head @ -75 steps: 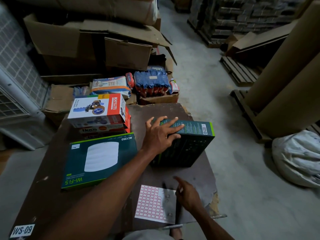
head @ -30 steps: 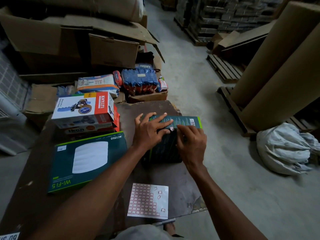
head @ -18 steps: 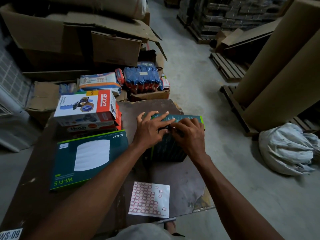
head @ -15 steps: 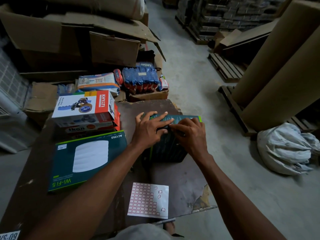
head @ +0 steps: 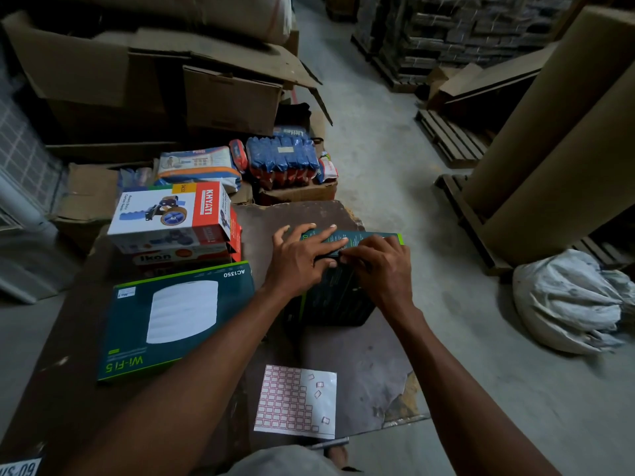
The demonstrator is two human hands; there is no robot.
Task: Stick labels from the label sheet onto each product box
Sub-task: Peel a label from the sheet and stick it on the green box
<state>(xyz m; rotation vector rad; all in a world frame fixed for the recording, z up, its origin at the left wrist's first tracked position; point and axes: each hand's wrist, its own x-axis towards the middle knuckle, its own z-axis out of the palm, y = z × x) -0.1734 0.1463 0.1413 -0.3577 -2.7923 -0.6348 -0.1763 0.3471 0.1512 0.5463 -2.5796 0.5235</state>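
The dark green upright product box stands on the worn brown table. The left hand lies flat-fingered on its top; the right hand curls fingertips there, apparently pressing a label. Next: fetch another from the white label sheet.

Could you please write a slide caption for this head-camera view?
Both hands, left hand and right hand, press on the upright dark box; label sheet lies nearer.

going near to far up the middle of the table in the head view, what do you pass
label sheet → right hand on the upright dark box → far table edge → blue packets in the carton
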